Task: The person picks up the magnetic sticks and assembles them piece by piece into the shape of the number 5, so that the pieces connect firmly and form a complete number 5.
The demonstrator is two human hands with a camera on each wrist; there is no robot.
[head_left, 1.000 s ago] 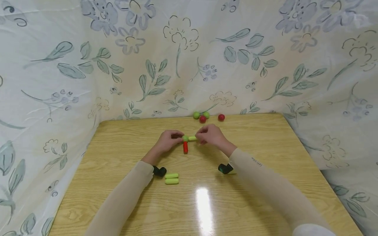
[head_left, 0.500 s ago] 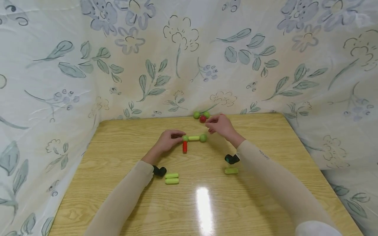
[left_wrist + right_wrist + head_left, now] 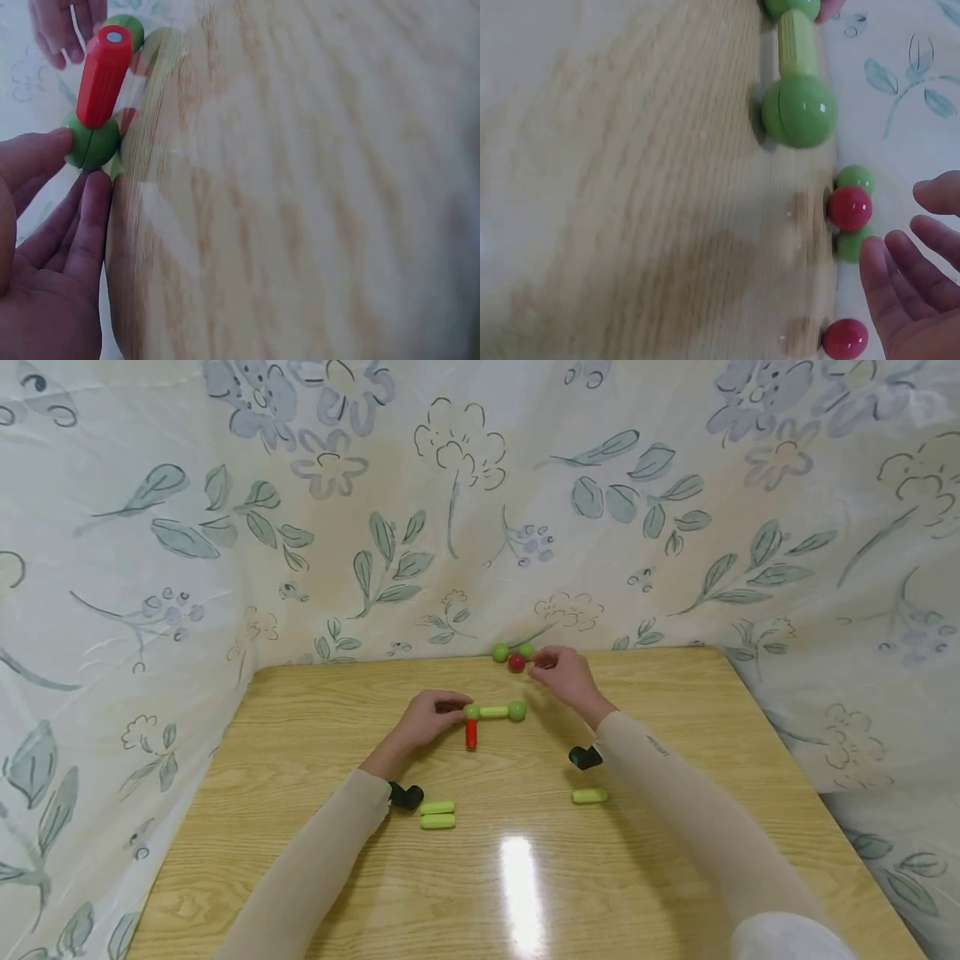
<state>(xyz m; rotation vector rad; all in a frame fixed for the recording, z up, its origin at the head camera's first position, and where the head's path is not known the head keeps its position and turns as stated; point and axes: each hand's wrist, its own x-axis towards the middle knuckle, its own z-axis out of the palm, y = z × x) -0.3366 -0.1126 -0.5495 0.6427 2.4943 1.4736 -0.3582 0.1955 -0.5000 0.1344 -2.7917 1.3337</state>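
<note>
My left hand (image 3: 433,717) pinches a green ball (image 3: 94,144) between thumb and fingers. From that ball a red rod (image 3: 471,734) sticks out toward me, with a small metal disc on its end in the left wrist view. A yellow-green rod (image 3: 494,712) runs right from the same ball to a second green ball (image 3: 801,111). My right hand (image 3: 567,678) hovers near the back edge with fingers apart, holding nothing. Just left of its fingertips sits a red ball (image 3: 517,662) between two loose green balls (image 3: 501,652). Another red ball (image 3: 845,339) shows only in the right wrist view.
Two yellow-green rods (image 3: 438,814) lie side by side at the front left of the wooden table (image 3: 315,877). One more yellow-green rod (image 3: 589,796) lies below the right forearm. Floral cloth (image 3: 465,527) hangs along the table's back and sides.
My right hand has left the end of the yellow-green rod, uncovering the green ball there, and has moved back and right toward the loose balls. The left hand has stayed in place.
</note>
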